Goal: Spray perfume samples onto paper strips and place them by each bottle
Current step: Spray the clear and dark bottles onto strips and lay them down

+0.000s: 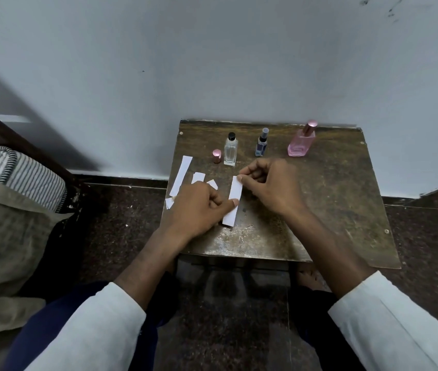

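My right hand [271,183] pinches the far end of a paper strip [233,201] between thumb and curled fingers. My left hand [199,207] pinches its middle. The strip lies on the small table [332,210], just in front of the clear bottle [230,152].

Bare tabletop [332,199] is offered to the right of the right hand [271,186] and below both hands. Just beyond the hands, passage is blocked by the clear bottle [230,152], blue bottle [261,144], pink bottle [301,141] and loose cap [216,156]. Left of the left hand [199,207], paper strips [181,179] are spread.
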`<state>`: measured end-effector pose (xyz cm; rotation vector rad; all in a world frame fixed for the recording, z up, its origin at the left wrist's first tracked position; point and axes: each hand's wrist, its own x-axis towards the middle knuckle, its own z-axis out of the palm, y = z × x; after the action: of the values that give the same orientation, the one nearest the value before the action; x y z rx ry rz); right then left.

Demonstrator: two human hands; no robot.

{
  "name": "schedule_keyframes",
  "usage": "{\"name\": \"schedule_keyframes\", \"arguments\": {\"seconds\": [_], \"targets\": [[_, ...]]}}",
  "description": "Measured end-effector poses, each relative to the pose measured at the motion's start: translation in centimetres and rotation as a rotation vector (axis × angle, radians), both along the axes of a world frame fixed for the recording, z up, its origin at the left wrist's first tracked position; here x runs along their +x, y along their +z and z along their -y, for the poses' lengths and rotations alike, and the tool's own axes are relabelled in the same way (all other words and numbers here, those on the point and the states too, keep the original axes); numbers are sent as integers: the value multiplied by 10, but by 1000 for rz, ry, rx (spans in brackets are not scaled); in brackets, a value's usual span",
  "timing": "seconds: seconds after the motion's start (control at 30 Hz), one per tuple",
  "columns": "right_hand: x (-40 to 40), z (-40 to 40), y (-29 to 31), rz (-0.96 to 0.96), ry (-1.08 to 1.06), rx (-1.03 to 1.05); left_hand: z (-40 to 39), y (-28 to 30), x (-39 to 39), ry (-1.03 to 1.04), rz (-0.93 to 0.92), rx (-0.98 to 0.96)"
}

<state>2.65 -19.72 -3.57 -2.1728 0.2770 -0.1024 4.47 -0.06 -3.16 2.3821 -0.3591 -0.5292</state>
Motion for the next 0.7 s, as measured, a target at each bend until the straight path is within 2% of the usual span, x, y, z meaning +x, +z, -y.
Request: {"name": "schedule_keyframes", "arguments": {"seconds": [0.13,0.27,0.4,0.7], "targets": [[4,-5,-2,21,31,-73,-3,6,8,67,179,-8],[4,-4,1,116,-31,-150,-8,11,22,160,350,-86],[12,-10,5,252,-106,-155,-5,7,37,169,428,-140],[31,-23,4,190,-66,-104,12,-13,70,46,486,-10]]}}
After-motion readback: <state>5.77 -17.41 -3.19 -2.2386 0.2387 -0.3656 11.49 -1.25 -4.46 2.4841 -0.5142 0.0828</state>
